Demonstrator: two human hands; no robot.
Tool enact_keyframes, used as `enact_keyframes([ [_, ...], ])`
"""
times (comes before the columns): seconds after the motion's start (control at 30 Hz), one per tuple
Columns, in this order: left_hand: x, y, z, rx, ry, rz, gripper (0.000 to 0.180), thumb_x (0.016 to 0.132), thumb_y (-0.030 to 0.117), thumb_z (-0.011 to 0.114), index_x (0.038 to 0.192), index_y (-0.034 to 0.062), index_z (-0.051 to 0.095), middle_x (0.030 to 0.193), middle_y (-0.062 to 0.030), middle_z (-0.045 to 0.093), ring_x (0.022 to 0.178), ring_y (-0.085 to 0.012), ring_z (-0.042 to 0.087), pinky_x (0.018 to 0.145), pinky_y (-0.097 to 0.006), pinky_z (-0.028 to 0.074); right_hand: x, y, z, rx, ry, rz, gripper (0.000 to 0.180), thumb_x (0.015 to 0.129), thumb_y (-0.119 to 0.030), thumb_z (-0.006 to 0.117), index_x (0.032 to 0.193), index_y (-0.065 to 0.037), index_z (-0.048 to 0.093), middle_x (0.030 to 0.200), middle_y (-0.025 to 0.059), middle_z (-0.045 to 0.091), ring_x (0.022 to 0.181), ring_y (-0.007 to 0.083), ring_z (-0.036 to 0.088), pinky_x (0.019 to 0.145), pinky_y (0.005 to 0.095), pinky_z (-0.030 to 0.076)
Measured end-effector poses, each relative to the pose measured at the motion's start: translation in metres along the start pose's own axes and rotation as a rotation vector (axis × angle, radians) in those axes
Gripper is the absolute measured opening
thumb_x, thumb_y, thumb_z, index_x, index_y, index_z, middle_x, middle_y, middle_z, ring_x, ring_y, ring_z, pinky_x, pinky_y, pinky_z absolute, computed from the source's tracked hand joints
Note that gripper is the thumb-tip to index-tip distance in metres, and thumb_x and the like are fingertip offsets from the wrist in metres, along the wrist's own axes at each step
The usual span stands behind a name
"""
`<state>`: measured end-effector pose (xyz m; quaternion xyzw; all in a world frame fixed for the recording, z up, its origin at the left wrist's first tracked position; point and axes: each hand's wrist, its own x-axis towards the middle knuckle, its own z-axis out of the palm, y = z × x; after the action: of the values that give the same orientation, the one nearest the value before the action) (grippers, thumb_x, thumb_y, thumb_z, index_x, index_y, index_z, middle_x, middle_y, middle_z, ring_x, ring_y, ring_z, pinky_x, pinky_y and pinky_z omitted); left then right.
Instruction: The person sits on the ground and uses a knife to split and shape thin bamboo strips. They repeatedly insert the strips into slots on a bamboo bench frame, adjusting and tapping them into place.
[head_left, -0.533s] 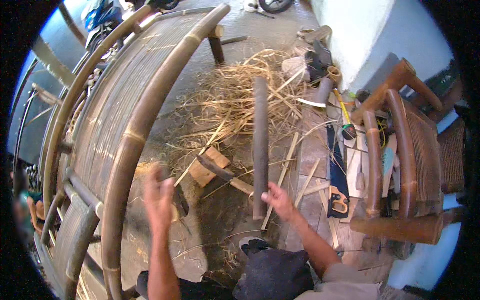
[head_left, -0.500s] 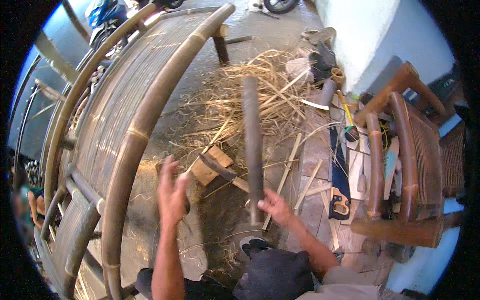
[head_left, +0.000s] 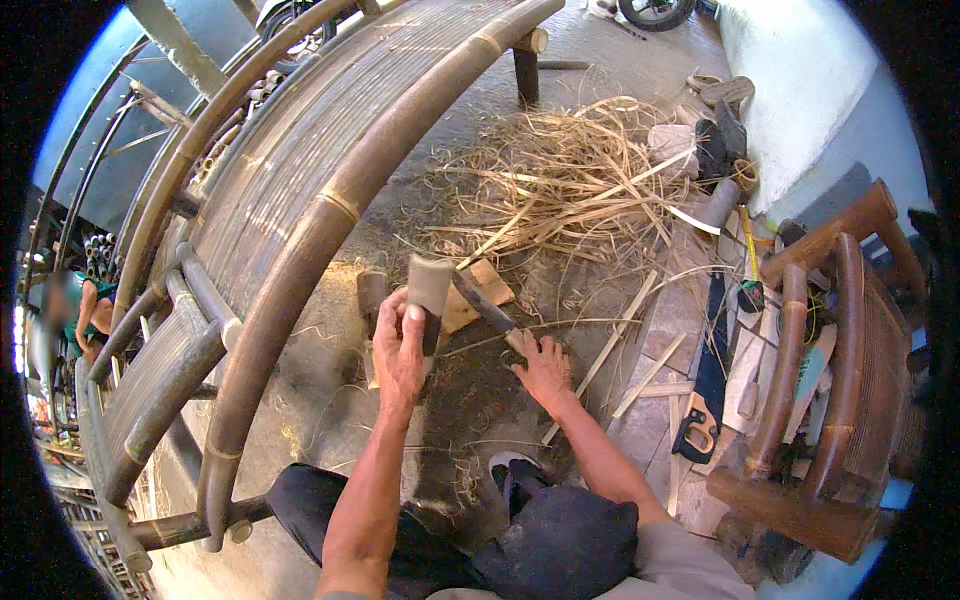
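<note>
My left hand (head_left: 400, 350) is closed round a dark length of bamboo (head_left: 430, 285), with the thumb lying along it. Its paler end tilts up and the rest looks foreshortened. To the right, my right hand (head_left: 545, 372) grips the handle of a large knife (head_left: 485, 305), its fingers partly covering the grip. The dark blade points away to the left and rests against a light wooden block (head_left: 488, 282) on the ground. Just left of the held bamboo stands a short brown stub (head_left: 372, 292), partly hidden by my left hand.
A long bamboo bench (head_left: 330, 200) fills the left side. Ahead lies a heap of bamboo shavings (head_left: 570, 180). At right are a handsaw (head_left: 705, 380), a tape measure (head_left: 750, 295) and a bamboo chair (head_left: 790, 360). A person (head_left: 85, 310) sits at far left.
The long dark piece has passed from my right hand to my left and swung left. My right hand has moved onto the knife handle. The whole view has shifted.
</note>
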<state>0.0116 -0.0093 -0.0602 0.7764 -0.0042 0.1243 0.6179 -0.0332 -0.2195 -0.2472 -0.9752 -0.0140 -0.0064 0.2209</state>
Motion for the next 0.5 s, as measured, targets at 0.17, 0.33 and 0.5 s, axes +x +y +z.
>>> enact_keyframes([
  [0.17, -0.017, -0.004, -0.011, 0.343, -0.251, 0.194, 0.03, 0.098, 0.023, 0.067, 0.119, 0.0013, 0.062, 0.094, -0.0041, 0.057, 0.083, -0.0155, 0.054, 0.075, -0.033, 0.046, 0.012, 0.016, 0.009, 0.123, 0.015, -0.029, 0.047, 0.089, -0.023, 0.069, 0.129, -0.005, 0.054, 0.093, 0.0147, 0.064, 0.083, 0.0326, 0.064, 0.072, 0.0471, 0.053],
  [0.33, -0.002, 0.0, -0.012, 0.325, -0.16, 0.23, 0.028, 0.101, 0.018, 0.061, 0.123, 0.0007, 0.055, 0.109, -0.0136, 0.063, 0.096, -0.0207, 0.061, 0.086, -0.037, 0.049, -0.009, 0.015, -0.04, 1.299, -0.354, 0.529, 0.034, 0.099, -0.032, 0.063, 0.118, -0.005, 0.055, 0.068, 0.0043, 0.059, 0.053, 0.016, 0.057, 0.05, 0.0331, 0.05],
  [0.5, 0.014, 0.047, 0.003, 0.185, -0.194, 0.158, 0.029, 0.104, 0.019, 0.057, 0.125, 0.0008, 0.05, 0.104, -0.0137, 0.067, 0.092, -0.0185, 0.065, 0.086, -0.035, 0.051, -0.061, -0.006, -0.104, 1.345, 0.031, 0.377, 0.036, 0.099, -0.033, 0.064, 0.117, -0.003, 0.053, 0.069, 0.0013, 0.056, 0.052, 0.0113, 0.055, 0.046, 0.029, 0.047],
])
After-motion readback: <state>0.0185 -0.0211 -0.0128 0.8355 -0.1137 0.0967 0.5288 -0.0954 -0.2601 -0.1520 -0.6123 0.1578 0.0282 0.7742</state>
